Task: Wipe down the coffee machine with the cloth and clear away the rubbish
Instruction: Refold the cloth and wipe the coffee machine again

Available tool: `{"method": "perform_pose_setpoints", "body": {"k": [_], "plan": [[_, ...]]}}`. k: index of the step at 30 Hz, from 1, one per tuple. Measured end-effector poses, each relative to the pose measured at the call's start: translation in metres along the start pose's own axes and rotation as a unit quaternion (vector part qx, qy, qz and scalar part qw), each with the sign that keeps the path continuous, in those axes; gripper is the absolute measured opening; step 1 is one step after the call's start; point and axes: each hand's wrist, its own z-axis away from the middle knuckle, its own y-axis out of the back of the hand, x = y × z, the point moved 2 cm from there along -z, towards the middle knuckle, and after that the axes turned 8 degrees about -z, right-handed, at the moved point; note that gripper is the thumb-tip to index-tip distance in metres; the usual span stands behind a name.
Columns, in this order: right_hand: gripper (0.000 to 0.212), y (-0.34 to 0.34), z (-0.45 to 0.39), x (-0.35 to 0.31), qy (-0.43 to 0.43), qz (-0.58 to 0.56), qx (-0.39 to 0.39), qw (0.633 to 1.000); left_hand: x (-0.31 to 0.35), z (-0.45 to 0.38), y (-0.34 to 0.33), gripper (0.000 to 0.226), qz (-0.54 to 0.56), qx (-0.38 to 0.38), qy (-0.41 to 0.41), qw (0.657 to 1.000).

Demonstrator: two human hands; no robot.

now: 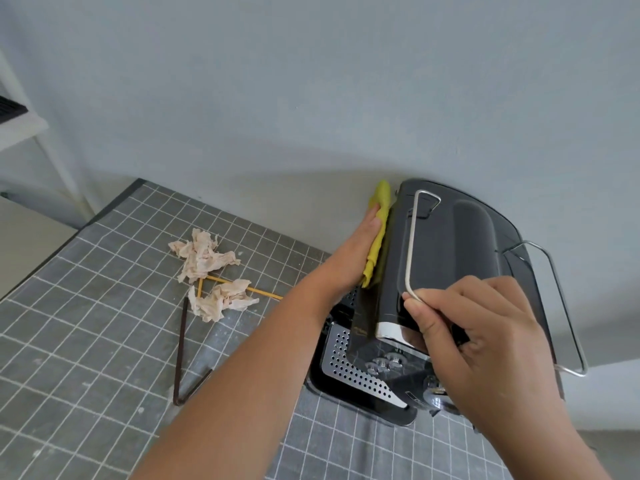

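Wiping under way; left hand [360, 247], fingers flat, presses the cloth [378, 237] to the machine's [457, 258] left side, right of centre; right hand [485, 344] grips its front top edge; tissues [207, 271] and sticks [181, 355] at centre left still uncleared.

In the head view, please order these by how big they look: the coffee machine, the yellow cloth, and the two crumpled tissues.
1. coffee machine
2. yellow cloth, partly hidden by the left hand
3. the two crumpled tissues: look alike, unranked
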Motion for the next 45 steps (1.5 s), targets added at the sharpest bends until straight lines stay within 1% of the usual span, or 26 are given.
{"method": "perform_pose_setpoints", "body": {"k": [2, 5, 7, 10, 12, 15, 20, 22, 24, 26, 28, 30, 34, 37, 40, 42, 45], "plan": [[0.017, 0.0, 0.0, 0.0, -0.002, 0.003, 0.001, 1.0, -0.011, 0.013, -0.003, 0.053, 0.004, -0.005, -0.003, 1.0], [0.012, 0.0, -0.001, -0.001, 0.001, 0.001, 0.002, 1.0, -0.001, 0.03, -0.007, 0.05, -0.03, 0.012, -0.043, 0.999], [0.012, 0.0, -0.001, 0.0, 0.004, 0.0, 0.005, 1.0, 0.013, 0.028, -0.008, 0.05, -0.06, 0.018, -0.068, 0.996], [0.013, -0.001, -0.001, 0.0, 0.002, 0.003, 0.006, 1.0, 0.032, 0.006, -0.004, 0.052, -0.11, -0.001, -0.083, 0.99], [0.013, -0.001, -0.001, 0.0, 0.0, 0.006, 0.004, 1.0, 0.032, -0.005, 0.0, 0.053, -0.08, -0.001, -0.061, 0.995], [0.015, -0.001, 0.0, 0.0, 0.002, 0.004, 0.004, 1.0, 0.01, -0.007, 0.003, 0.053, -0.015, -0.002, 0.004, 1.0], [0.015, -0.001, -0.001, 0.0, 0.001, 0.005, 0.002, 1.0, -0.02, 0.014, -0.003, 0.058, 0.02, 0.011, 0.074, 0.997], [0.012, 0.0, -0.001, 0.0, 0.005, 0.004, 0.003, 1.0, -0.021, 0.029, -0.007, 0.057, 0.022, 0.02, 0.06, 0.998], [0.011, -0.001, -0.001, 0.0, 0.009, 0.003, 0.006, 1.0, -0.009, 0.041, -0.011, 0.052, 0.011, 0.022, 0.016, 1.0], [0.013, -0.001, 0.0, 0.001, 0.011, 0.004, 0.01, 1.0, 0.012, 0.043, -0.012, 0.051, -0.019, 0.014, -0.024, 0.999], [0.016, -0.001, 0.0, 0.002, 0.011, 0.01, 0.011, 1.0, 0.026, 0.036, -0.012, 0.051, -0.063, 0.012, -0.042, 0.997], [0.017, -0.002, 0.0, 0.001, 0.013, 0.015, 0.014, 1.0, 0.034, 0.027, -0.01, 0.051, -0.075, 0.011, -0.045, 0.996], [0.015, -0.002, 0.0, 0.001, 0.02, 0.022, 0.02, 0.999, 0.023, 0.03, -0.005, 0.052, -0.007, -0.014, -0.013, 1.0], [0.015, -0.003, 0.001, 0.001, 0.026, 0.018, 0.023, 0.999, 0.019, 0.045, -0.011, 0.052, 0.018, 0.012, 0.029, 0.999], [0.023, 0.0, 0.001, 0.001, 0.004, -0.023, 0.023, 0.999, 0.01, 0.059, -0.018, 0.055, -0.029, 0.011, -0.008, 0.999], [0.03, 0.005, 0.001, 0.0, -0.034, -0.085, 0.041, 0.995, 0.012, 0.073, -0.02, 0.06, -0.072, 0.02, -0.016, 0.997], [0.036, 0.009, 0.002, 0.0, -0.07, -0.146, 0.077, 0.984, 0.024, 0.107, -0.026, 0.059, -0.162, 0.017, -0.058, 0.985]]}}
